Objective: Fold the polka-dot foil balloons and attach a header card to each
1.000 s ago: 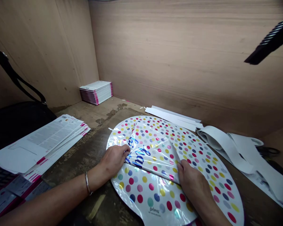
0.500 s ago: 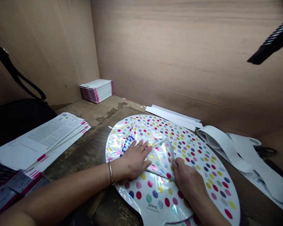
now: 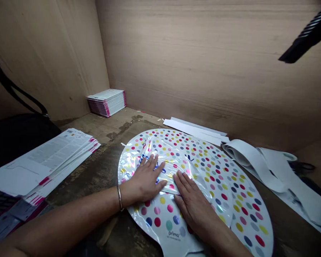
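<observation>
Shiny white foil sheets with coloured dots (image 3: 246, 200) lie on the worktop, rounded in outline, with "prima" printed near the front. On top, a folded part of the foil shows blue lettering, partly covered by my hands. My left hand (image 3: 147, 178), with a bangle at the wrist, rests flat on this fold, fingers spread. Just right of it, my right hand (image 3: 189, 198) lies flat on the foil with its fingers stretched forward. Neither hand grips anything.
Printed cards (image 3: 50, 157) lie at the left, and a neat card stack (image 3: 107, 103) stands in the back corner. White strips (image 3: 195, 131) lie along the back wall. A curled white band (image 3: 273, 171) and dark scissors (image 3: 305, 167) are at the right. A black bag (image 3: 21, 137) sits far left.
My right hand has let go of the foil's folded edge and moved left, now flat. The fold lies flatter and shows more blue lettering. My left hand stays in about the same place.
</observation>
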Action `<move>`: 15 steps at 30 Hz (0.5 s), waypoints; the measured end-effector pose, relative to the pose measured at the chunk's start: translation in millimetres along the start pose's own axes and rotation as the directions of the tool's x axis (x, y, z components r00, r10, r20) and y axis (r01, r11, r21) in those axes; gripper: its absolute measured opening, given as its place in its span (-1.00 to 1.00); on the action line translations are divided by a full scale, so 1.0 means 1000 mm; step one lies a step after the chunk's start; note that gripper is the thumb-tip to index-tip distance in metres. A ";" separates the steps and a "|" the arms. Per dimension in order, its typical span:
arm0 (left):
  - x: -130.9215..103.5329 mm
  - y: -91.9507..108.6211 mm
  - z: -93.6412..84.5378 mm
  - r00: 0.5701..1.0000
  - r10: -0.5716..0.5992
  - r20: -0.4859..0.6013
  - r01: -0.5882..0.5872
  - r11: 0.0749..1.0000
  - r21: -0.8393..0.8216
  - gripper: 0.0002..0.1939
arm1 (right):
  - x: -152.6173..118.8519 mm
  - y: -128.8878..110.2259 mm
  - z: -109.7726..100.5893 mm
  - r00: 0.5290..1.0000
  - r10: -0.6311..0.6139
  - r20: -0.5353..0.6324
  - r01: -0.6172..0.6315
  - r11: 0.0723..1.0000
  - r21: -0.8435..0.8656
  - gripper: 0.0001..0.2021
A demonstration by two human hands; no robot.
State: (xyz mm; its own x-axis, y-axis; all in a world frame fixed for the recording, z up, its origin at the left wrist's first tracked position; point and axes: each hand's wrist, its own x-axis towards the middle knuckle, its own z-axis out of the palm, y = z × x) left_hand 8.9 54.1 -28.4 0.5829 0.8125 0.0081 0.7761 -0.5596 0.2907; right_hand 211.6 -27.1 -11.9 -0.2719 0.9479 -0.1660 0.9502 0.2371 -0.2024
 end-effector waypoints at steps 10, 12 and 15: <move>0.001 -0.027 -0.036 0.931 -0.352 -0.101 0.346 0.935 -0.075 -0.26 | 0.004 0.009 -0.001 1.000 0.023 0.007 -0.023 1.000 -0.019 -0.46; 0.013 -0.030 -0.039 0.890 -0.450 -0.078 0.421 0.874 -0.243 -0.11 | 0.005 0.009 -0.001 1.000 0.021 0.002 -0.021 0.999 -0.025 -0.46; 0.043 -0.046 -0.046 0.823 -0.566 0.050 0.526 0.726 -0.444 -0.17 | 0.006 0.008 -0.002 1.000 0.025 -0.006 -0.025 1.000 -0.015 -0.47</move>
State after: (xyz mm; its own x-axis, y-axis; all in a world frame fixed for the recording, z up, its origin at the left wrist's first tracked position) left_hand -13.2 122.2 2.0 0.0529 0.9773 -0.2053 0.7629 0.0931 0.6398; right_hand 217.8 -19.4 -12.4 -0.2476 0.9547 -0.1649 0.9587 0.2168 -0.1842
